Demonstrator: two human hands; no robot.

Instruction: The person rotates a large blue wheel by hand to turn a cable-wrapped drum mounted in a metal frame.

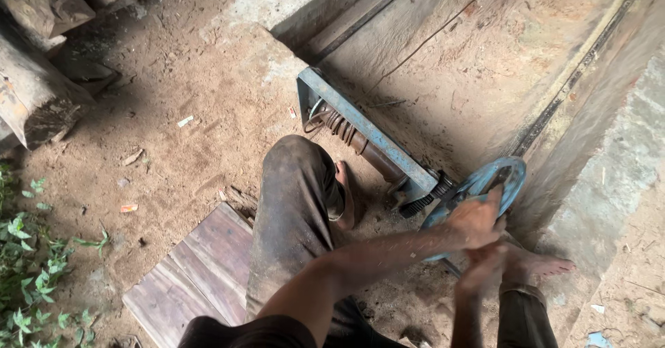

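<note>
Both hands closed on the blue handwheel (478,188): left hand (474,222) on its near rim, right hand (483,268) just below, blurred; bare feet braced on the sawdust floor (194,126) for leverage.

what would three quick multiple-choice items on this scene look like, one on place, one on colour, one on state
1. Where does the wooden plank lie?
A. on the sandy ground, left of the bent leg
B. across the wheel
C. on the logs

2. What colour is the hand wheel?
A. red
B. blue
C. yellow

3. How is the left hand placed?
A. flat on the ground
B. on the wheel's rim
C. around a log

Answers: 1 A, the plank rests on the dirt by the trouser leg. 2 B, the wheel matches the blue metal frame. 3 B, its fingers lie on the rim, with the right hand just below.
</note>
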